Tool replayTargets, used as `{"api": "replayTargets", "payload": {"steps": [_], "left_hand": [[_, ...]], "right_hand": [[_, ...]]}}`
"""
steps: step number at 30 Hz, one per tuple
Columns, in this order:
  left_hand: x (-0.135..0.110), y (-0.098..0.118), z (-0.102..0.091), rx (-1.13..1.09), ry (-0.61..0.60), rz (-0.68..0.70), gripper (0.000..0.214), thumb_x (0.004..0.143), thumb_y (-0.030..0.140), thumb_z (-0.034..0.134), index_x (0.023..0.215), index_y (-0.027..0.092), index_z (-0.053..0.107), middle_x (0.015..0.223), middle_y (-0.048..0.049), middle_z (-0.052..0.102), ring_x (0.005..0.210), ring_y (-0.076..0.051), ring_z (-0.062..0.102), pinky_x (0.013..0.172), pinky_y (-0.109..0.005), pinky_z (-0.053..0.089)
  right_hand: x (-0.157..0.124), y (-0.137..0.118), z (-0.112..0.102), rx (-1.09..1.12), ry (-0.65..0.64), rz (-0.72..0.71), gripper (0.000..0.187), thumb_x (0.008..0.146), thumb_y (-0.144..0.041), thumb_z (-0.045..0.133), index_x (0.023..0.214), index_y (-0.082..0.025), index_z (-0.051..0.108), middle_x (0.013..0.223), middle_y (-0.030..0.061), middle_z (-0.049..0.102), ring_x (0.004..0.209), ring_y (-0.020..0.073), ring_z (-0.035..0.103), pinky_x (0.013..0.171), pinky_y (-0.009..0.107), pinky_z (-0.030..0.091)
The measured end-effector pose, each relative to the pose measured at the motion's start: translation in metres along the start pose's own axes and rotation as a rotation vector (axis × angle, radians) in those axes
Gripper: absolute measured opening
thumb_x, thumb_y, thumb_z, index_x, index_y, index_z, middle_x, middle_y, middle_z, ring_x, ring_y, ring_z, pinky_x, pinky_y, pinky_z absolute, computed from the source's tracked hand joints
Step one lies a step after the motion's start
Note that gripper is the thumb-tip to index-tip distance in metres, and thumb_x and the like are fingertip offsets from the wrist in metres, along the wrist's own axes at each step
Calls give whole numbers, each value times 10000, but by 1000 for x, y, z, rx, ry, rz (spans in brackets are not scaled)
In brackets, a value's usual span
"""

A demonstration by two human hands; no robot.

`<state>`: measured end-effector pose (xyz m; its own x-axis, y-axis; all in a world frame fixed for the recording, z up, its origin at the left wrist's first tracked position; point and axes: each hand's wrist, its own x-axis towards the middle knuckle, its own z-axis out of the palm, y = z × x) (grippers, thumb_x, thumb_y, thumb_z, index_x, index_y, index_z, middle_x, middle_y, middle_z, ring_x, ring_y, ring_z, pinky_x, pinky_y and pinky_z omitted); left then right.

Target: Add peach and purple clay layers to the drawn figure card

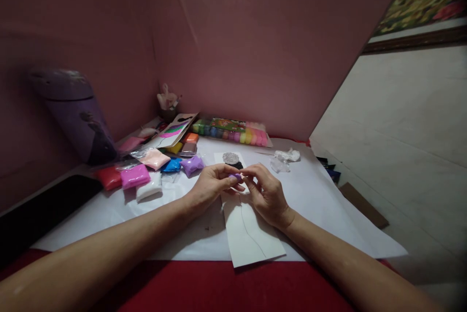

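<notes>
A small lump of purple modelling clay (236, 176) is pinched between the thumb and fingers of my left hand (207, 186). From the other side, my right hand (268, 194) has its thumb and forefinger closed at the lump's right edge. Both hands are raised over a narrow white card (251, 240) with a thin curved line drawn on it. At the card's far end lie a textured grey clay patch (230, 158) and a black patch (237, 166), partly hidden by my fingers.
Several clay packets, including a pink one (134, 176) and a purple one (192, 165), lie to the left. Behind are a decorated card (175, 131) and a long clay pack (233, 133). Crumpled plastic (286, 158) sits right. A purple container (78, 117) stands far left.
</notes>
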<state>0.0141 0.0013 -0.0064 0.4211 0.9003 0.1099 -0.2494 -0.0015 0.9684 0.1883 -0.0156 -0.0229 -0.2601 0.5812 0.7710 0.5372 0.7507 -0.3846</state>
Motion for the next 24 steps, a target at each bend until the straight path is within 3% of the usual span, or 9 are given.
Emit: {"api": "replayTargets", "payload": {"steps": [7,17,24], "left_hand": [[1,-2,-1,-46,36,-18,370,622,332,852,821,79,669,691,-65,712,560,-166,688,567,-271,566],[3,-8,0,-220,33,-26,479,624,388,863,966,88,712,870,-111,747,804,-244,723,718,-387,607],[1,-2,0,-95,32,-47,358,672,295,837,940,87,721,849,-109,748,775,-200,724,659,-265,572]], "right_hand": [[0,-1,0,-4,-15,-26,143,934,-125,510,1015,-189,609,908,80,623,827,191,604,627,289,481],[0,1,1,-18,23,-6,140,939,-117,502,981,-193,611,893,72,627,830,193,590,695,315,484],[0,1,1,-23,40,3,128,947,-136,509,982,-202,613,885,67,632,823,191,594,698,317,482]]}}
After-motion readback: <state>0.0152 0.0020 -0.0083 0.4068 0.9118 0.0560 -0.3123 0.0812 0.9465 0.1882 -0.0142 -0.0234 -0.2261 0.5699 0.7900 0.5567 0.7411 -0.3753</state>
